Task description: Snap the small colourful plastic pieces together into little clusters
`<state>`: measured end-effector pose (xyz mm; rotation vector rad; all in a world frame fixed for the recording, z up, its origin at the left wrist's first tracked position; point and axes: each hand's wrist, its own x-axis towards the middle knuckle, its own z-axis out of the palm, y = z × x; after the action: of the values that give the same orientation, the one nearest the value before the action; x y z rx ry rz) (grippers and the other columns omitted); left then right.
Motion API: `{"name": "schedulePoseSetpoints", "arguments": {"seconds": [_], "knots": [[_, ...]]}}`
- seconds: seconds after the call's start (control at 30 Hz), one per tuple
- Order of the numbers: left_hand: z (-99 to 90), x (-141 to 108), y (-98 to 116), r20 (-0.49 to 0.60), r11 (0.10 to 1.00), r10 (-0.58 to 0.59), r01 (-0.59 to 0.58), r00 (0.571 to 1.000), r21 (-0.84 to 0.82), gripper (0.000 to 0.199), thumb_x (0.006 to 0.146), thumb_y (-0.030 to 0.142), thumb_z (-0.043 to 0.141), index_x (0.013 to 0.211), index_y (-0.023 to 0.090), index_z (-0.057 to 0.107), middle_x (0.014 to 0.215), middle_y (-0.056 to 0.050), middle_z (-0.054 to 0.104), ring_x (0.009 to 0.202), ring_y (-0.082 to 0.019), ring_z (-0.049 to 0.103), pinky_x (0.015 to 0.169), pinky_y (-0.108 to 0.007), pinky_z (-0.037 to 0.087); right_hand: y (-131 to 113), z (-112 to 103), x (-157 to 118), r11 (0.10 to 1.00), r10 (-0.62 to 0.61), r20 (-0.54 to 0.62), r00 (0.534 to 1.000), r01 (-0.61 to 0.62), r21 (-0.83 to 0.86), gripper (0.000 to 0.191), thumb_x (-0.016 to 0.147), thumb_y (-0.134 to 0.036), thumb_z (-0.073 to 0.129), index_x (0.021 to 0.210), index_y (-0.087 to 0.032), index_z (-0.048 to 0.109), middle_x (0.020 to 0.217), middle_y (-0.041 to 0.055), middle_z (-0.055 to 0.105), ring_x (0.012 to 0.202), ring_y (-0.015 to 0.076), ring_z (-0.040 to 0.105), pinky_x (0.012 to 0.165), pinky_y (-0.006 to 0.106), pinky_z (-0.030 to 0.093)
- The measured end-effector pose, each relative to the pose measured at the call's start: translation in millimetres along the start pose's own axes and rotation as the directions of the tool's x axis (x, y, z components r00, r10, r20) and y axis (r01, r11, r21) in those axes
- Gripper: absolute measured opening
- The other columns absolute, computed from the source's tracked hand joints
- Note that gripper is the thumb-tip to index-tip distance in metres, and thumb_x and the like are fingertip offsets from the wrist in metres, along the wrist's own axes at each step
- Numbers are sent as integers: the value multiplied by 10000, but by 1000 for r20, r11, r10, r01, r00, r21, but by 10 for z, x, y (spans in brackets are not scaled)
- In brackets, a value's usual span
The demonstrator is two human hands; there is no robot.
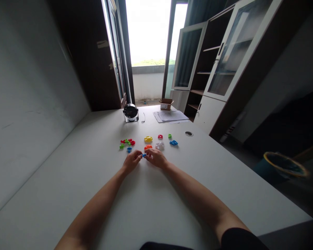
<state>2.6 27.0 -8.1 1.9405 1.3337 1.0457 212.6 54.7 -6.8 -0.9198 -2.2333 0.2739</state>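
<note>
Head view here: both hands point(144, 160) are together just above the worktop point(75, 194), pinching a tiny blue plastic piece point(144, 155) between their fingertips, probably since it's too small to handle easily otherwise. Colourful plastic pieces point(148, 139) sit spread just ahead, handy within reach.
</note>
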Motion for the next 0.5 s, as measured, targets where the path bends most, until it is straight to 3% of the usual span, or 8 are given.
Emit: {"name": "schedulePoseSetpoints", "arguments": {"seconds": [0.5], "knots": [[-19,-7,41,18,1000,-4,4,1000,5,239,892,383,534,972,202,668,816,-20,682,689,-146,605,655,-250,466,-1,1,-1,1000,-4,9,1000,4,-8,166,923,-353,620,1027,-225,634,863,20,691,688,129,620,732,256,458]]}}
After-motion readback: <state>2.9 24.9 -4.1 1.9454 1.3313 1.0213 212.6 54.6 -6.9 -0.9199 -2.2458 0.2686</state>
